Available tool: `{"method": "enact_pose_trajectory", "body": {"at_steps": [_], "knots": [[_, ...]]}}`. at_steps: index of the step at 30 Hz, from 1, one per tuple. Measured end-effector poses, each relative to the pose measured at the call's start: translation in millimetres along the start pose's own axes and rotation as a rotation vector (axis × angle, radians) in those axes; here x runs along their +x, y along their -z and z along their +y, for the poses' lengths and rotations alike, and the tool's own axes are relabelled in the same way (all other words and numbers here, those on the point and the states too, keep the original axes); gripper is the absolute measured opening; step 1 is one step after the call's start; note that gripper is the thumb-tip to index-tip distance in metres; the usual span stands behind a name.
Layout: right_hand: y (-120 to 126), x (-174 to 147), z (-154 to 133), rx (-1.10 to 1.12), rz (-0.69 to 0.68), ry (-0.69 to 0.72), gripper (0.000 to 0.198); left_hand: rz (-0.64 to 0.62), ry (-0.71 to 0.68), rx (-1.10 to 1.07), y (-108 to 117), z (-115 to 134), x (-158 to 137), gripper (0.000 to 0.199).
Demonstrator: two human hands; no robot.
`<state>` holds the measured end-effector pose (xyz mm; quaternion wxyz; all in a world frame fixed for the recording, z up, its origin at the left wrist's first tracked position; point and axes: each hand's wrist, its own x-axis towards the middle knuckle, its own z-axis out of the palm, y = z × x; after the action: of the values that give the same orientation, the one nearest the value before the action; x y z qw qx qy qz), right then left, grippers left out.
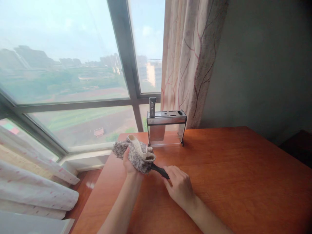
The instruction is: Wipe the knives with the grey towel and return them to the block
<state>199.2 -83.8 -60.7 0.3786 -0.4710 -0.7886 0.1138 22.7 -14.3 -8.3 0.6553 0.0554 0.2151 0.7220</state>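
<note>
A fuzzy grey-and-white cloth (140,162) with a cream edge is bunched in my left hand (129,164), whose fingers are closed around it from below. Out of the cloth's right end comes the black handle of a knife (159,170); the cloth hides whatever lies beyond the handle. My right hand (179,187) grips the end of this handle. Just behind the hands stands a knife block (167,120) with a metal top and clear sides. One knife with a grey handle (152,107) sits upright in its left slot, its broad blade visible inside.
Under my hands is a reddish-brown wooden table (224,175), its left edge beside my left arm. Large windows (68,48) rise behind and to the left. A patterned curtain (190,55) hangs behind the block, and another curtain (36,185) is bunched at lower left.
</note>
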Motion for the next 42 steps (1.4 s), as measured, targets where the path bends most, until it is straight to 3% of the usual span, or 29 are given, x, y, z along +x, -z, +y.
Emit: {"method": "enact_pose_trajectory", "body": {"at_steps": [3,5,9,12,16,21,23,26,29,32,34,38,42], "knots": [[0.5,0.1,-1.7,0.168,-0.065,-0.092,0.023,-0.030,0.032,0.032,1.2,0.5,-1.1,0.035],[0.1,1.6,-0.4,0.427,-0.159,-0.244,0.034,-0.071,0.044,0.032,1.0,2.0,-3.5,0.036],[-0.2,5.4,6.1,1.033,-0.502,-0.537,0.058,-0.143,0.075,0.034,-0.6,6.6,-8.8,0.038],[2.6,7.5,7.9,1.161,-0.616,-0.535,0.060,-0.172,0.093,0.032,-2.8,9.5,-10.8,0.035],[7.5,9.1,3.9,0.972,-0.491,-0.415,0.056,-0.193,0.069,0.062,-4.8,13.2,-9.6,0.035],[13.2,9.8,3.3,0.436,-0.171,-0.142,0.034,-0.139,-0.011,0.104,-1.3,18.2,-3.6,0.038],[15.4,10.0,5.0,0.334,-0.121,-0.086,0.030,-0.112,-0.022,0.078,0.6,19.5,-0.8,0.038],[17.4,10.5,7.4,0.343,-0.131,-0.131,0.031,-0.084,0.004,0.020,2.5,20.6,2.7,0.039],[17.7,11.4,8.7,0.430,-0.147,-0.229,0.053,-0.075,0.023,-0.043,3.1,21.9,4.6,0.039],[17.6,13.0,9.3,0.540,-0.165,-0.289,0.060,-0.074,-0.003,-0.068,2.6,23.5,5.2,0.041],[17.2,14.3,10.6,0.611,-0.167,-0.299,0.055,-0.067,-0.027,-0.067,2.0,24.7,5.9,0.041],[16.5,16.7,15.5,0.606,-0.062,-0.319,0.024,-0.021,-0.079,-0.060,1.8,26.4,8.5,0.044],[19.0,17.6,17.4,0.535,0.062,-0.341,0.026,0.014,-0.137,-0.065,2.1,26.2,9.8,0.044]]}}
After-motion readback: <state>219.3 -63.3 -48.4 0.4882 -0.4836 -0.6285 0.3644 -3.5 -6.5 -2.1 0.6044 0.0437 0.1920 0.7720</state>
